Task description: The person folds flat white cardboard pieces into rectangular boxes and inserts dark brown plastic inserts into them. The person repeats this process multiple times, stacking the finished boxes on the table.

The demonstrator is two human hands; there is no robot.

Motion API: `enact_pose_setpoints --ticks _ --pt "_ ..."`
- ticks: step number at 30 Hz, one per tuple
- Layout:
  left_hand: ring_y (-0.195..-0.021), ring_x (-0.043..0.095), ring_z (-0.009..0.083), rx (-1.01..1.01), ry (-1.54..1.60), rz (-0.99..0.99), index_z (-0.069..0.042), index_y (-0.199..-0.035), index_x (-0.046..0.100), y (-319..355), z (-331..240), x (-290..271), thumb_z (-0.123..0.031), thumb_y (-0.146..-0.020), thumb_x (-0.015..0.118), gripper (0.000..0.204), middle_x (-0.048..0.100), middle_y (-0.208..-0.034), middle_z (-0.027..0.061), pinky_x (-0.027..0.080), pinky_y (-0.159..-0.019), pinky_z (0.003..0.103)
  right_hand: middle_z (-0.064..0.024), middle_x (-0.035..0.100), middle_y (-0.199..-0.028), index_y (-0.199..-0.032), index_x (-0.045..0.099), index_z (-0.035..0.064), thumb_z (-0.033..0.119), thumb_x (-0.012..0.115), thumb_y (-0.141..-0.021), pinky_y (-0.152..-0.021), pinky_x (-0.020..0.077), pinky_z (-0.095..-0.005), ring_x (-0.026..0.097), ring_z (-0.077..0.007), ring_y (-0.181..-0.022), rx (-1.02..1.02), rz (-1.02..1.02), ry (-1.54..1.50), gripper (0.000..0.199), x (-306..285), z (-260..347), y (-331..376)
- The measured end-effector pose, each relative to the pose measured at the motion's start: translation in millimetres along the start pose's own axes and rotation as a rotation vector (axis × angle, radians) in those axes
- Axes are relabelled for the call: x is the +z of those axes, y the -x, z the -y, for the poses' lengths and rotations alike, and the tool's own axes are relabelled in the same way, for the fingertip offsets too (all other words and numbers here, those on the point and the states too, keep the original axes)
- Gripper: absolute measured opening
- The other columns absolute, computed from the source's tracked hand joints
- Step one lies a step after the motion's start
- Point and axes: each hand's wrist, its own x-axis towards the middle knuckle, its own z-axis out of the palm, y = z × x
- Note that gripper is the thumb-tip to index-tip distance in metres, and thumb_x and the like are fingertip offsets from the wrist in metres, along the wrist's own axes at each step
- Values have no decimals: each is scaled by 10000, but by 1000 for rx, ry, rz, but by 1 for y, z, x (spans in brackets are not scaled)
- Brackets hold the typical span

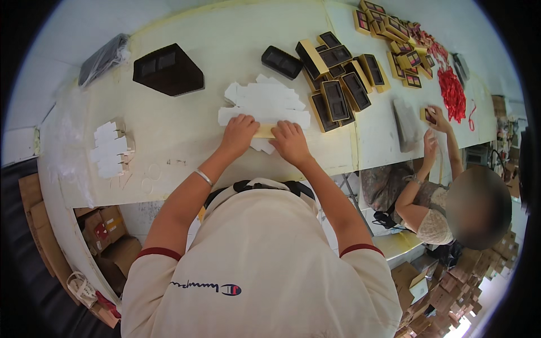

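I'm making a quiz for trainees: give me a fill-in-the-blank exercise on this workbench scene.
1. Both hands, left hand and right hand, press on a flat ____ card piece.
2. The white blanks lie ____ the hands.
3. The bracelet is on the ____ wrist.
Missing: tan; beyond; left

My head camera looks steeply down over my chest at the table (186,121), close, fisheye-bent edges.
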Motion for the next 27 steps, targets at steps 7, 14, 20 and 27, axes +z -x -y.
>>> enact_pose_setpoints --ticks 7,14,20,27 --pt "-945 530 240 99 122 -63 -60 -1014 622 7 -2 -8 -178 -743 686 303 561 -975 47 417 -836 386 -103 529 -996 -1009 568 13 150 596 -797 -837 402 -385 505 -261 -952 -77 98 53 255 7 -6 1" --pt "-801 551 259 -126 183 119 -78 -838 632 -13 4 0 -172 -804 598 106 582 -867 39 425 -802 386 -110 556 -841 -869 570 36 64 535 -763 -739 436 -377 542 -280 -825 112 111 -65 115 8 -13 -20" --pt "-909 528 258 -165 -86 29 -112 -906 624 -35 0 4 -205 -827 593 126 575 -934 49 402 -813 386 -139 599 -782 -826 577 33 79 536 -802 -683 465 -429 585 -334 -770 322 178 -117 66 20 -20 -44" --pt "-959 524 212 -643 800 -450 -66 -1174 460 -12 -48 -21 -266 -824 690 464 512 -1063 84 424 -823 345 -172 628 -831 -901 610 6 68 567 -852 -662 473 -391 604 -345 -775 590 -173 -470 90 -12 10 -50"
